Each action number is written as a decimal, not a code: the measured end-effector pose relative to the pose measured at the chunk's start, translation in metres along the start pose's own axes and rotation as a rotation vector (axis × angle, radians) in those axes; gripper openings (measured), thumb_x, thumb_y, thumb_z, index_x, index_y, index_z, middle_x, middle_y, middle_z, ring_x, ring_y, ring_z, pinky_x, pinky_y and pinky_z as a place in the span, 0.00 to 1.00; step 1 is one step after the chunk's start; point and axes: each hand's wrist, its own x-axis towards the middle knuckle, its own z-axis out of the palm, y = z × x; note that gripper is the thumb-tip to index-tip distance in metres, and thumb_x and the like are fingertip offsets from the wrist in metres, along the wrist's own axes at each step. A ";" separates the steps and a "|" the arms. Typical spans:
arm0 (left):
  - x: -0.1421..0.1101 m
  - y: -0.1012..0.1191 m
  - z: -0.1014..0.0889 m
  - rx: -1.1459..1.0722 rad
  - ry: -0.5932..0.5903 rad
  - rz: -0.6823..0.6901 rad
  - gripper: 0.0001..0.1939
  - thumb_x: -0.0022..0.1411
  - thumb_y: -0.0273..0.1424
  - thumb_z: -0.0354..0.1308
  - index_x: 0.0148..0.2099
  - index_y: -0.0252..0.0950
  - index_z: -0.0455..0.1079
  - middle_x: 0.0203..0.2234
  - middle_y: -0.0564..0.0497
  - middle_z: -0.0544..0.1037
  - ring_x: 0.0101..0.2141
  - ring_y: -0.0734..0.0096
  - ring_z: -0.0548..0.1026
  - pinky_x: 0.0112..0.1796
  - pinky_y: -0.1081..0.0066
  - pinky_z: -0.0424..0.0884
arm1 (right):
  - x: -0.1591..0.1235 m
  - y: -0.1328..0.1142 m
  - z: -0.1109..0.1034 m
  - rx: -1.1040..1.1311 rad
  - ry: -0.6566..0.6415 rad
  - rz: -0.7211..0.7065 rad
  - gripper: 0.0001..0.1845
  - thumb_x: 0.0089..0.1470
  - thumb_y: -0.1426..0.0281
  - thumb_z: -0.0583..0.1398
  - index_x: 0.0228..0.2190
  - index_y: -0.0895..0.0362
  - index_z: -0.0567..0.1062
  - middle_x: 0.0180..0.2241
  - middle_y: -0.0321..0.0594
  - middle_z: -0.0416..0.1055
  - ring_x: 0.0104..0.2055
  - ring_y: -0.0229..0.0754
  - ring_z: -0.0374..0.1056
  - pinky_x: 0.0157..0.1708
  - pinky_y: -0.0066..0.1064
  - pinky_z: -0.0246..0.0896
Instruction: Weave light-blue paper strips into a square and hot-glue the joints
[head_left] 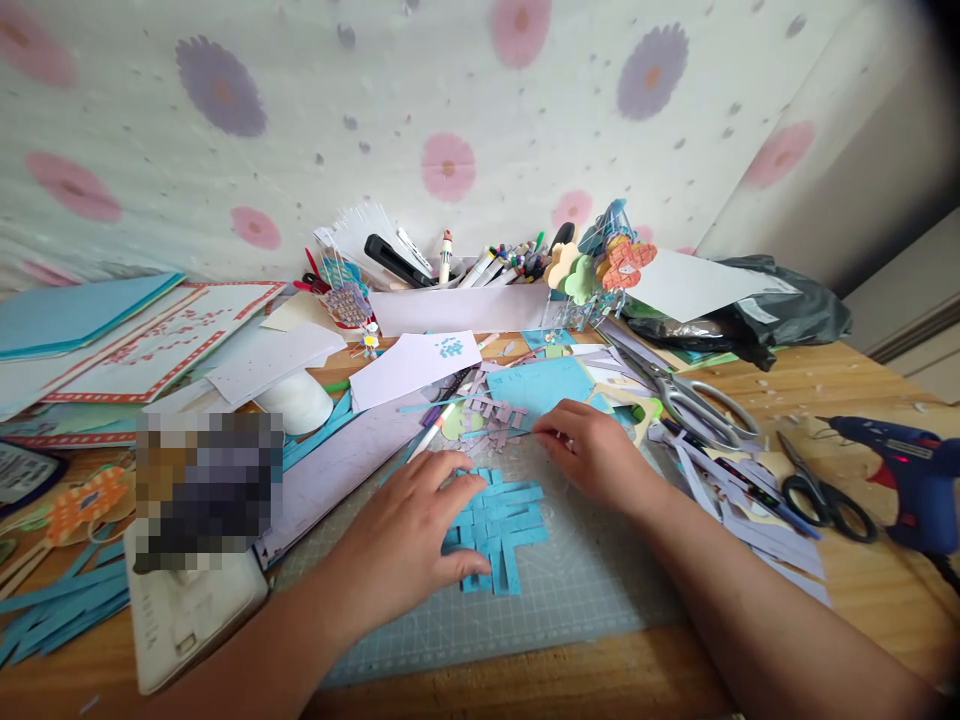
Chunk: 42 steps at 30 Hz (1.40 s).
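Note:
A woven piece of blue paper strips (517,520) lies flat on the grey cutting mat (592,590), its strip ends sticking out unevenly. My left hand (412,520) rests over its left side, thumb and fingers apart, with the fingertips on the weave. Up and to the right of it, my right hand (592,450) is closed in a pinch. A thin blue paper strip (501,435) runs to its fingertips, which partly hide the end. Just beyond the weave lie cut purple paper pieces (499,420) and a blue paper sheet (544,385).
On the right are large scissors (701,405), small scissors (821,495) and a blue glue gun (896,465). Loose blue strips (67,600) and a white device (191,620) lie left. A pen box (465,310) stands behind, beside a black plastic bag (795,310).

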 end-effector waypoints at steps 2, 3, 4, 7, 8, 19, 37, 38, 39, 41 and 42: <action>0.000 0.000 0.000 -0.018 0.027 -0.001 0.24 0.52 0.38 0.66 0.51 0.41 0.68 0.49 0.47 0.69 0.48 0.56 0.68 0.49 0.56 0.68 | 0.002 0.004 0.001 -0.019 0.048 0.028 0.10 0.56 0.74 0.55 0.34 0.57 0.77 0.33 0.41 0.71 0.34 0.39 0.66 0.34 0.29 0.60; 0.000 -0.001 -0.001 -0.032 0.040 -0.001 0.21 0.54 0.37 0.64 0.50 0.41 0.68 0.48 0.47 0.70 0.48 0.58 0.69 0.48 0.57 0.68 | 0.002 0.005 0.002 -0.024 0.068 0.036 0.10 0.56 0.74 0.55 0.34 0.57 0.77 0.33 0.42 0.71 0.34 0.40 0.66 0.34 0.29 0.60; 0.000 -0.002 -0.001 -0.044 0.057 0.002 0.18 0.56 0.35 0.62 0.49 0.40 0.68 0.47 0.48 0.71 0.47 0.59 0.69 0.47 0.58 0.68 | 0.003 0.006 0.003 -0.027 0.083 0.042 0.10 0.56 0.74 0.55 0.34 0.57 0.77 0.33 0.42 0.71 0.33 0.40 0.67 0.34 0.29 0.61; 0.001 -0.005 -0.001 -0.063 0.105 0.017 0.10 0.60 0.31 0.58 0.46 0.39 0.69 0.42 0.49 0.73 0.43 0.61 0.70 0.44 0.60 0.68 | 0.003 0.008 0.006 -0.048 0.100 0.046 0.10 0.56 0.74 0.54 0.34 0.57 0.77 0.33 0.42 0.71 0.34 0.40 0.67 0.34 0.29 0.61; 0.001 -0.006 0.000 -0.065 0.116 0.020 0.09 0.61 0.30 0.57 0.44 0.39 0.70 0.41 0.49 0.73 0.42 0.62 0.70 0.43 0.61 0.68 | 0.003 0.009 0.005 -0.060 0.102 0.043 0.10 0.56 0.74 0.54 0.33 0.57 0.77 0.33 0.42 0.71 0.35 0.41 0.67 0.34 0.29 0.61; 0.004 -0.011 0.008 -0.054 0.150 0.039 0.06 0.61 0.29 0.56 0.41 0.40 0.71 0.38 0.49 0.74 0.39 0.63 0.72 0.40 0.63 0.69 | 0.000 0.043 -0.069 -0.260 0.338 0.272 0.11 0.53 0.69 0.56 0.35 0.55 0.78 0.34 0.39 0.76 0.30 0.41 0.70 0.30 0.29 0.59; 0.005 -0.009 0.009 -0.081 0.114 0.014 0.08 0.59 0.27 0.56 0.42 0.40 0.71 0.40 0.48 0.74 0.41 0.63 0.72 0.42 0.63 0.70 | 0.004 0.077 -0.049 -0.440 0.092 0.296 0.21 0.52 0.70 0.57 0.49 0.56 0.72 0.35 0.42 0.76 0.35 0.45 0.71 0.32 0.30 0.58; 0.005 -0.009 0.009 -0.082 0.114 0.011 0.08 0.59 0.27 0.56 0.42 0.40 0.71 0.40 0.48 0.74 0.41 0.63 0.72 0.42 0.63 0.70 | 0.005 0.076 -0.047 -0.432 0.090 0.292 0.21 0.51 0.71 0.57 0.49 0.56 0.72 0.32 0.39 0.76 0.32 0.42 0.70 0.29 0.28 0.56; 0.005 -0.009 0.009 -0.082 0.114 0.008 0.08 0.59 0.27 0.56 0.42 0.40 0.71 0.40 0.48 0.74 0.41 0.63 0.72 0.42 0.63 0.70 | 0.005 0.076 -0.046 -0.423 0.095 0.284 0.21 0.51 0.72 0.57 0.48 0.55 0.72 0.30 0.38 0.76 0.29 0.40 0.69 0.27 0.27 0.54; 0.005 -0.009 0.009 -0.079 0.114 0.004 0.08 0.59 0.27 0.57 0.42 0.40 0.71 0.40 0.49 0.74 0.41 0.63 0.72 0.42 0.63 0.70 | 0.005 0.076 -0.045 -0.404 0.119 0.271 0.19 0.51 0.72 0.56 0.46 0.55 0.73 0.29 0.36 0.75 0.28 0.39 0.69 0.26 0.27 0.54; 0.005 -0.009 0.009 -0.077 0.114 0.002 0.08 0.59 0.27 0.57 0.42 0.40 0.71 0.40 0.49 0.74 0.41 0.63 0.72 0.42 0.63 0.70 | 0.005 0.076 -0.045 -0.402 0.135 0.271 0.18 0.51 0.72 0.56 0.45 0.55 0.74 0.29 0.37 0.75 0.28 0.39 0.69 0.27 0.27 0.55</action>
